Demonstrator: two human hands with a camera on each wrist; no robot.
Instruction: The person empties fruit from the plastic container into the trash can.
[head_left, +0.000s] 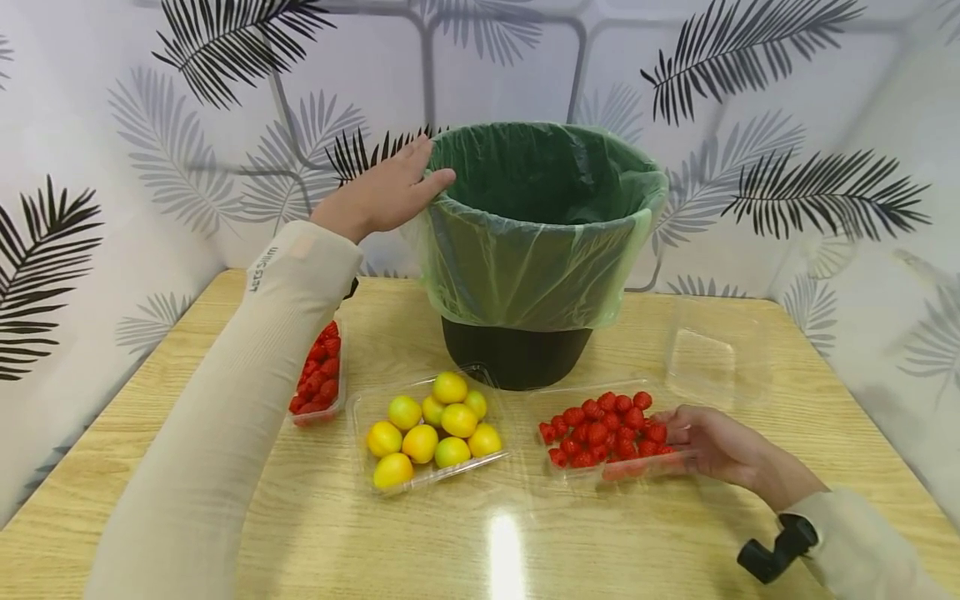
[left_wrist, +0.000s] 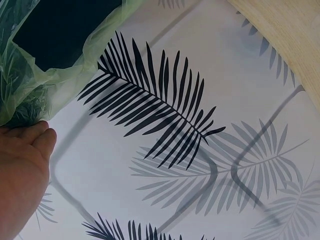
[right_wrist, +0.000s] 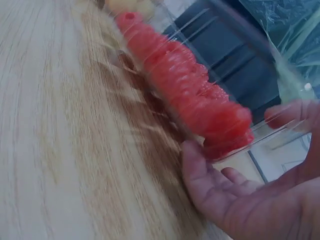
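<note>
In the head view my left hand rests at the left rim of a black bin lined with a pale green plastic bag. Its fingers are fairly straight, and the left wrist view has the fingertips right at the bag's edge. My right hand grips the right end of a clear plastic box heaped with red raspberries. Seen from the right wrist, the thumb lies on one side of the box and the fingers beneath; a shadow falls on the tabletop under it.
A clear tray of yellow fruit stands in front of the bin. Further left, another box of raspberries is partly behind my left sleeve. A clear plastic container lies at the back right of the wooden table.
</note>
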